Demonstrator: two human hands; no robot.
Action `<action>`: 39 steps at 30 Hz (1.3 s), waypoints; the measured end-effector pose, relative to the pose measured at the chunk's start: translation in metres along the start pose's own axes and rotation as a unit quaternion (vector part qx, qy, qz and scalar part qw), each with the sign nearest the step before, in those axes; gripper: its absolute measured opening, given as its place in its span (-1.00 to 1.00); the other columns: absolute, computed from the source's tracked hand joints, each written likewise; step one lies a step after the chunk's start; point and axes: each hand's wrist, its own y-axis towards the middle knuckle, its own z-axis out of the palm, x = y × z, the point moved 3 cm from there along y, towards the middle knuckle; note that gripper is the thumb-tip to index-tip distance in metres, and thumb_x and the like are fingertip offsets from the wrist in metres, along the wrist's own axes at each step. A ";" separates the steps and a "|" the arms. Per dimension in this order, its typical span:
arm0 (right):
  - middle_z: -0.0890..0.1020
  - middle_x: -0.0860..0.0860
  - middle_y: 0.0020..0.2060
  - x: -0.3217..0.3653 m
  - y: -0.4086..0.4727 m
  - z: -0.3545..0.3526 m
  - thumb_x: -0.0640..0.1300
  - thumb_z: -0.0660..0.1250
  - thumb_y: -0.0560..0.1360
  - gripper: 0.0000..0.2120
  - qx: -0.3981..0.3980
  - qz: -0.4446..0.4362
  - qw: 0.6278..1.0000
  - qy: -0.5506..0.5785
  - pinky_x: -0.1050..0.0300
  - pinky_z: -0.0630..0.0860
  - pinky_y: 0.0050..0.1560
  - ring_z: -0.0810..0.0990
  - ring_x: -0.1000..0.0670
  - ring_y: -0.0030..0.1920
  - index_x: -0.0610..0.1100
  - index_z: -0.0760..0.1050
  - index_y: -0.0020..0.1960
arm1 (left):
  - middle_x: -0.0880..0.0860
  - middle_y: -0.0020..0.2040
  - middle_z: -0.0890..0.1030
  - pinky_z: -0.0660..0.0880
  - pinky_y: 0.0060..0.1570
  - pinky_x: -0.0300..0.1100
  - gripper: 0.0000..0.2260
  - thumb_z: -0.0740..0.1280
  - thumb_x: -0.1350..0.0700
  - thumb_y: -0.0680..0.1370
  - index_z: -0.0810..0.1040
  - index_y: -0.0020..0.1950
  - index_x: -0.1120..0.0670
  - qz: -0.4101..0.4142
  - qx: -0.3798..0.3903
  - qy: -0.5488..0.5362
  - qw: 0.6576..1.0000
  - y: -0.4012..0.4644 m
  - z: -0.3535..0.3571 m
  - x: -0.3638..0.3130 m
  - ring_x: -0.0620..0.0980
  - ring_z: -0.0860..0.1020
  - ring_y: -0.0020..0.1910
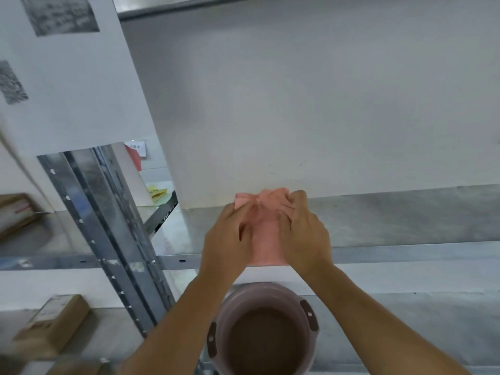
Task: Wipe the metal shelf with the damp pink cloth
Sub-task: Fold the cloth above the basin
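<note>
Pink cloth (266, 228) being pressed flat on metal shelf (392, 223) near front edge, gripped by left hand (228, 234) and right hand (303, 234). Wiping judged barely underway; most of shelf remaining.

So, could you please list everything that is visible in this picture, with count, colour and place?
pink cloth: one, pink, on the metal shelf at the front edge, under both hands.
metal shelf: one, grey, across the middle.
upright post: one, grey metal with holes, left of centre.
white panel: one, white, standing at the back of the shelf.
bucket: one, pinkish with dark handle mounts, below the shelf.
cardboard boxes: at least two, brown, at far left.
yellow papers: a few, behind the post.
left hand: one, on the cloth.
right hand: one, on the cloth.
</note>
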 end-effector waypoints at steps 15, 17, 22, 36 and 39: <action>0.56 0.22 -0.39 -0.050 -0.154 0.006 0.08 0.17 0.70 -0.94 0.050 0.040 0.983 0.174 0.34 0.37 -0.36 0.55 0.18 -0.37 0.24 0.31 0.14 | -0.49 0.45 0.30 0.30 0.22 -0.56 -0.58 0.19 -0.17 0.62 0.37 0.50 -0.36 -0.088 -0.008 -0.077 0.993 -0.180 0.004 0.007 -0.42 0.39 0.36; 0.62 0.20 -0.25 -0.070 -0.168 0.022 0.11 0.16 0.69 -0.95 0.064 0.078 0.983 0.154 0.40 0.45 -0.24 0.63 0.21 -0.21 0.23 0.32 0.14 | -0.51 0.48 0.28 0.37 0.34 -0.34 -0.56 0.16 -0.22 0.57 0.36 0.47 -0.44 -0.104 0.008 -0.071 0.992 -0.195 0.015 0.019 -0.27 0.40 0.46; 0.68 0.07 -0.02 -0.099 -0.162 0.059 -0.01 0.16 0.75 -0.90 0.090 0.156 0.977 0.117 0.39 0.42 -0.28 0.63 0.11 -0.11 0.19 0.34 0.21 | -0.49 0.34 0.35 0.44 0.43 0.14 -0.46 0.31 -0.03 0.66 0.19 0.38 -0.62 -0.130 0.048 -0.058 0.989 -0.193 0.045 0.053 0.04 0.50 0.40; 0.61 -0.09 0.25 -0.141 -0.125 0.137 0.06 0.09 0.76 -0.75 0.221 0.151 0.958 -0.106 -0.20 0.63 0.16 0.67 -0.21 0.16 -0.06 0.33 0.33 | 0.01 0.56 0.36 0.48 0.37 0.06 -0.52 0.29 -0.04 0.65 0.33 0.57 -0.04 -0.128 0.279 0.093 0.947 -0.151 0.126 0.135 0.08 0.46 0.44; 0.61 -0.06 0.28 -0.160 -0.125 0.130 0.19 0.23 0.65 -0.60 0.206 0.166 0.961 -0.085 -0.24 0.59 0.18 0.63 -0.21 0.21 0.06 0.29 0.41 | -0.02 0.62 0.26 0.49 0.32 0.09 -0.45 0.28 -0.17 0.60 0.25 0.58 -0.17 -0.135 0.287 0.088 0.944 -0.151 0.116 0.143 0.09 0.43 0.46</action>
